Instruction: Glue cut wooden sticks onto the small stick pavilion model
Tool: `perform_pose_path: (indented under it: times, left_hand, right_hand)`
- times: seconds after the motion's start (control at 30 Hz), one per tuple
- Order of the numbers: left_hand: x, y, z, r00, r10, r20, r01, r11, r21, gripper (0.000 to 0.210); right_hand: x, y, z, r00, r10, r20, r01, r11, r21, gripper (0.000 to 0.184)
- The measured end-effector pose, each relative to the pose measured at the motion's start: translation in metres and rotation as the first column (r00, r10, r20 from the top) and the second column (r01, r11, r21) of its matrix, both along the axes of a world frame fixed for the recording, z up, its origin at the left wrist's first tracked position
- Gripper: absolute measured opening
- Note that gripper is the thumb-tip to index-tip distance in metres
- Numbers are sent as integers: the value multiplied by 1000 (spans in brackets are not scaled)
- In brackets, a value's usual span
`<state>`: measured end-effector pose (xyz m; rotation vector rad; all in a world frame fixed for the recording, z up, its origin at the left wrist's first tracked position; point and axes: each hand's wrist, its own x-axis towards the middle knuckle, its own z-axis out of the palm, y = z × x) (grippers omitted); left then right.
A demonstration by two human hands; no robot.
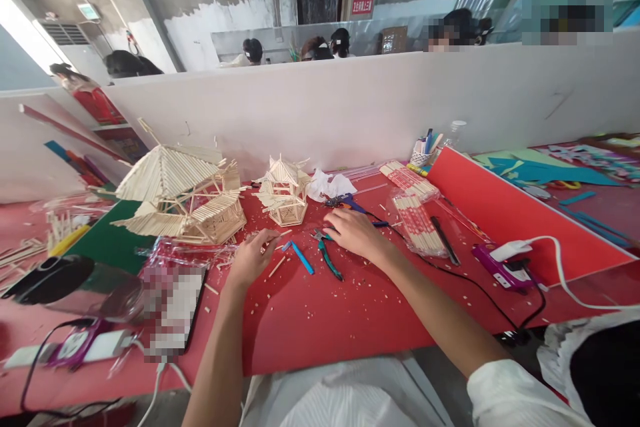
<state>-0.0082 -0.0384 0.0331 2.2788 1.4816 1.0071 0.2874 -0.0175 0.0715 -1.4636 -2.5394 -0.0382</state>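
My left hand point(254, 253) is closed, with a short wooden stick point(285, 233) at its fingertips. My right hand point(355, 232) lies low over the table, fingers stretched out beside the teal-handled pliers point(327, 257); whether they touch is hard to see. Just beyond it is a dark blue tool point(347, 201) with a black cable, partly covered by that hand. A blue cutter-like tool point(301, 257) and a loose stick point(277, 267) lie between my hands. Behind them stands a small wooden-stick pavilion model point(287, 193), with a larger pavilion model point(185, 193) to its left.
Packs of wooden sticks point(420, 223) and a black pen-like rod point(445, 240) lie right. A red board point(515, 220) leans there near a purple power strip point(503, 268). At left are a phone point(197, 300) and a clear bottle point(95, 290). Scraps litter the red table point(300, 340).
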Motion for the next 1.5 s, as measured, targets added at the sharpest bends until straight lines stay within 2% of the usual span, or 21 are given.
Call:
perform_pose_path:
  times: [0.1, 0.23, 0.4, 0.63, 0.77, 0.87, 0.93, 1.0, 1.07, 1.1, 1.17, 1.23, 1.27, 1.33, 1.5]
  left_hand:
    - [6, -3, 0, 1000, -19, 9, 18, 996, 85, 25]
    - [11, -4, -3, 998, -33, 51, 24, 987, 160, 29]
    - [11, -3, -6, 998, -48, 48, 39, 982, 184, 28]
    - [15, -4, -2, 992, -125, 29, 116, 970, 213, 24]
    - [15, -4, -4, 995, -86, 54, 69, 965, 254, 22]
    - [15, -3, -5, 997, -26, 73, 4, 960, 280, 17]
    - [15, -1, -5, 998, -3, 69, -17, 955, 297, 15]
    - [15, 1, -5, 998, 10, 60, -28, 952, 306, 14]
    - [16, 2, -5, 999, 12, 46, -25, 952, 304, 14]
    - [17, 3, -6, 999, 8, 37, -19, 954, 299, 15]
    - [17, 4, -8, 1000, -9, 22, 3, 959, 282, 16]
    - [17, 6, -10, 1000, -15, 17, 10, 964, 266, 17]
    - [17, 7, -11, 1000, -14, 16, 10, 964, 265, 17]
    - [15, 9, -14, 1000, -6, 16, 2, 961, 275, 16]
    - [13, 10, -22, 1000, 10, 8, -11, 955, 296, 20]
  right_hand:
    - [-21, 0, 3, 963, 231, -140, -212, 967, 139, 27]
    - [-44, 8, -1, 914, 397, -88, -369, 901, 230, 25]
    - [-52, 21, -3, 900, 433, -41, -412, 878, 243, 26]
    - [-44, 32, -3, 887, 462, 2, -449, 860, 244, 30]
    - [-37, 38, -2, 881, 473, 26, -469, 861, 195, 33]
    - [-25, 40, 14, 872, 488, 40, -490, 864, 115, 29]
    - [-10, 43, 28, 896, 443, 23, -443, 897, 11, 21]
    - [8, 49, 39, 957, 291, -5, -289, 951, -107, 17]
    - [29, 60, 42, 995, 85, 42, -77, 982, -173, 17]
    - [40, 67, 39, 996, -27, 89, 43, 982, -183, 18]
    - [59, 81, 27, 961, -222, 166, 253, 948, -193, 19]
    - [74, 94, 11, 921, -335, 200, 377, 895, -237, 28]
    - [79, 100, 2, 908, -367, 202, 413, 866, -281, 33]
    - [85, 111, -13, 910, -367, 191, 412, 842, -347, 37]
    - [95, 128, -31, 960, -266, 86, 274, 839, -470, 31]
